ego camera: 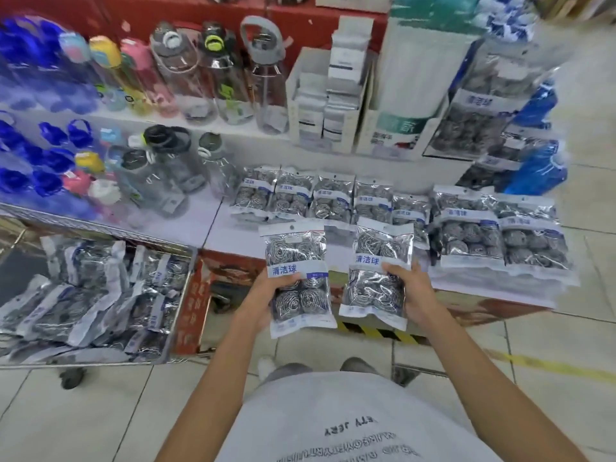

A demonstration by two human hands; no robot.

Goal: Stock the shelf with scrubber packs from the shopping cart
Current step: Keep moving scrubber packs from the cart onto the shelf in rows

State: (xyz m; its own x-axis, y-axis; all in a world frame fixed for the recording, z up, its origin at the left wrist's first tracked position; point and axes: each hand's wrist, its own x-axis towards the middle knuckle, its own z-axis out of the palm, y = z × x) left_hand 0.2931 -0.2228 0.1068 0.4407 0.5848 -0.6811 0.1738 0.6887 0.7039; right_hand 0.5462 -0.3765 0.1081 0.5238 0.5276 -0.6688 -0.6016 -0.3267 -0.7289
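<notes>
My left hand [266, 296] grips a clear pack of steel scrubbers [298, 255] by its lower left side. My right hand [411, 295] grips a second scrubber pack [380, 248] by its lower right side. Both packs are held upright in front of the low white shelf [213, 225]. A row of several scrubber packs [313, 196] stands on that shelf just beyond my hands, and larger packs [500, 235] lie stacked at its right end. The wire shopping cart [186, 261] at the left holds a heap of many more packs [93, 288].
Clear and coloured water bottles [200, 75] fill the upper shelf and the left of the lower shelf. White boxes [330, 95] and a green-labelled box [400, 105] stand on the upper shelf. More scrubber bags [480, 105] hang at the right. Tiled floor lies below.
</notes>
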